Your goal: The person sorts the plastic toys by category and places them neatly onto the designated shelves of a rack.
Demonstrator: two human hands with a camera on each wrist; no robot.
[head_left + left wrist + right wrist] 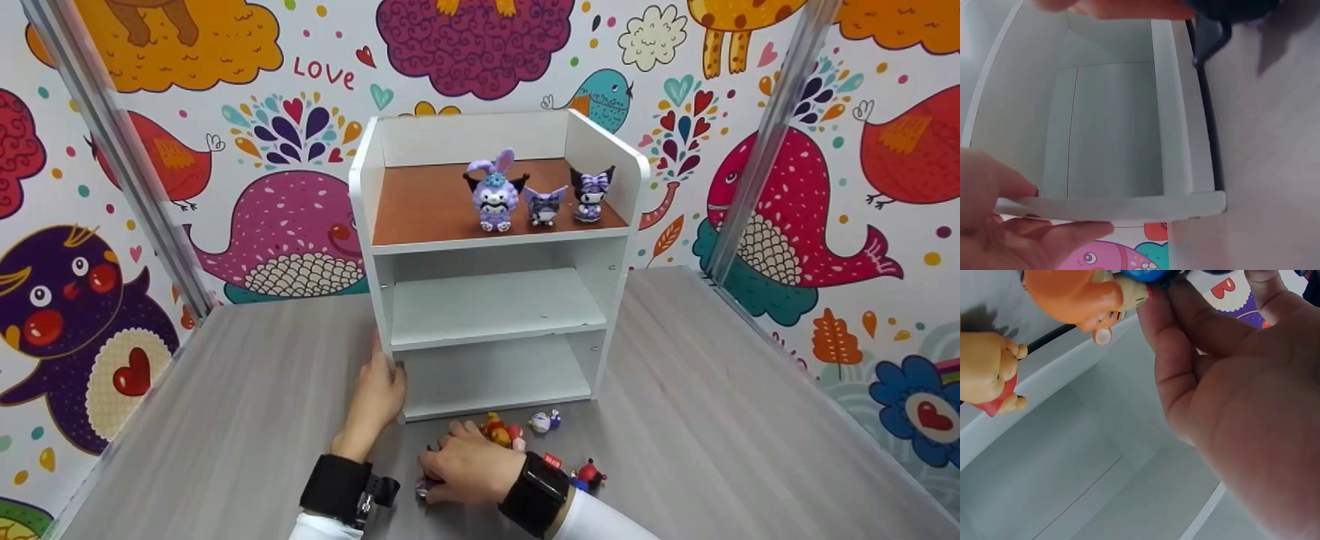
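White shelf (499, 307), brown-topped, its side clamped in the left grip (377, 391); right grip (471, 466), I cannot tell

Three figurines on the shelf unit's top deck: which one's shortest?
The middle figurine, with light-purple ears. In the head view its ear tips sit clearly lower than those of the left figurine and the right figurine.

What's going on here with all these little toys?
A person's left hand grips the side of a white shelf unit, while the right hand is down over a dark figurine it mostly hides; whether it grips it is unclear. Three purple toy figurines stand on the brown top shelf. A yellow-and-red figurine and a white-and-blue figurine are on the grey surface in front.
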